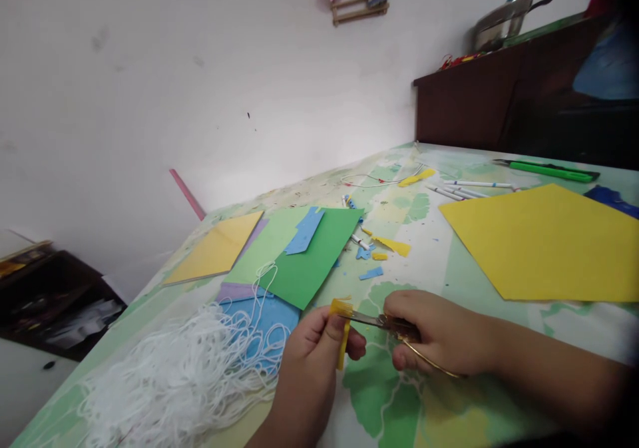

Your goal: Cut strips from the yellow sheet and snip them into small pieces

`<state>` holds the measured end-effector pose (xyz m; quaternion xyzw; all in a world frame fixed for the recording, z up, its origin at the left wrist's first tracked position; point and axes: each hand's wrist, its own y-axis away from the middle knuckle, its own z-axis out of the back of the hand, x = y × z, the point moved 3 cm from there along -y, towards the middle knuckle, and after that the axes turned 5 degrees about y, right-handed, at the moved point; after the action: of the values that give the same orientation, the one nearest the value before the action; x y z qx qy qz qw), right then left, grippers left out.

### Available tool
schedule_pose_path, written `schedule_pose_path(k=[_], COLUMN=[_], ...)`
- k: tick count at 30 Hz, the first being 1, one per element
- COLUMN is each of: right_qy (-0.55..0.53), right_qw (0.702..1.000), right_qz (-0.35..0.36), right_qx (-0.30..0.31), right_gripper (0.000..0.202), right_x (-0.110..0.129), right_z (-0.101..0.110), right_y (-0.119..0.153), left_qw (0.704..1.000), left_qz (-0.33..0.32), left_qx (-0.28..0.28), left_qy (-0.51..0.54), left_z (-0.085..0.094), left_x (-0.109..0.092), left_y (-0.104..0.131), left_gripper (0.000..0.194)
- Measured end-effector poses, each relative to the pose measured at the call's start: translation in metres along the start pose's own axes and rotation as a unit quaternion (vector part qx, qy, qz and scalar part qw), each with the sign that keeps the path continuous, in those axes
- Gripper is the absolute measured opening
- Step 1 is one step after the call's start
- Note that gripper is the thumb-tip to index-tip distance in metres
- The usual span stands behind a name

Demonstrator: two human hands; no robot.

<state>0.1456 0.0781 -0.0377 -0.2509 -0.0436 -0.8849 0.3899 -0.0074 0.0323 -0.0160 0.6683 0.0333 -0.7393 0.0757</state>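
Observation:
My left hand [317,355] pinches a narrow yellow paper strip [342,348], held upright above the table. Fine cuts fringe the strip's upper end. My right hand [429,331] is closed around the handles of a pair of scissors [372,319], whose blades point left and meet the strip near its top. Below my hands lies a patterned green and white tablecloth [379,401].
White string [174,375] is piled at the lower left. Green paper [319,261] and blue paper [305,231] lie behind it. Yellow paper [544,248], markers [476,184] and a green cutter [549,168] lie at the right. Scraps [371,273] dot the middle.

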Motion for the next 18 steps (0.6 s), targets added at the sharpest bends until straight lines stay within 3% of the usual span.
schedule_pose_path(k=[3,9,18], right_qy=[0.013,0.042,0.024], right_qw=[1.000,0.999,1.000], right_qz=[-0.004,0.006,-0.003], right_qx=[-0.004,0.001,0.015], right_gripper=[0.034,0.038,0.040], right_x=[-0.0016,0.0002,-0.0018], right_z=[-0.0004,0.0000,-0.0014], right_y=[-0.0007,-0.0022,-0.0016], left_qw=[0.999,0.997,0.999], left_qz=[0.010,0.030,0.015], left_qx=[0.029,0.023,0.030], left_qy=[0.037,0.074,0.027], left_z=[-0.0003,-0.0001,-0.0024], left_x=[0.0029,0.0078,0.0076], left_y=[-0.0018,-0.0031,-0.0014], left_gripper=[0.022,0.018,0.020])
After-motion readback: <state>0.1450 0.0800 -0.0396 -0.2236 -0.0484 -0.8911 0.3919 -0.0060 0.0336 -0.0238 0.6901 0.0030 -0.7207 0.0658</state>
